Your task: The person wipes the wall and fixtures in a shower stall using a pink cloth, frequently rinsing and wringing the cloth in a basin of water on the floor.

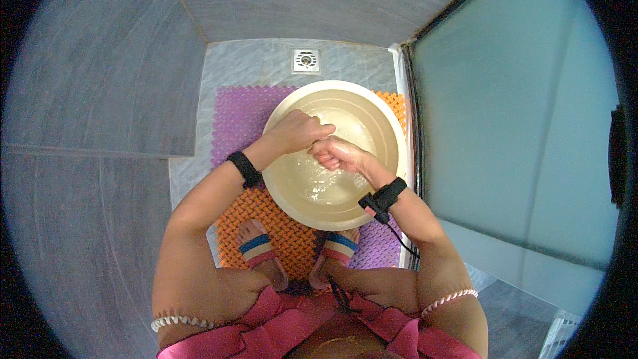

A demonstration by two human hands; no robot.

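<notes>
A round cream plastic basin (335, 223) stands in front of my feet with clear, glinting water (324, 184) in it. Over its middle, my left hand (303, 130) is curled into a fist, back of the hand upward. Just below and to the right, my right hand (340, 153) is also closed, and its skin looks wet. The two fists meet or nearly meet at the fingers. No object shows in either one, though the palms are hidden.
Purple (244, 114) and orange (269, 214) interlocking mats lie under the basin. Beyond it is a square metal floor drain (306, 61). Grey tiled walls (99, 85) and a frosted glass panel (498, 124) flank the space. A cable (402, 243) runs from my right wrist strap (389, 194).
</notes>
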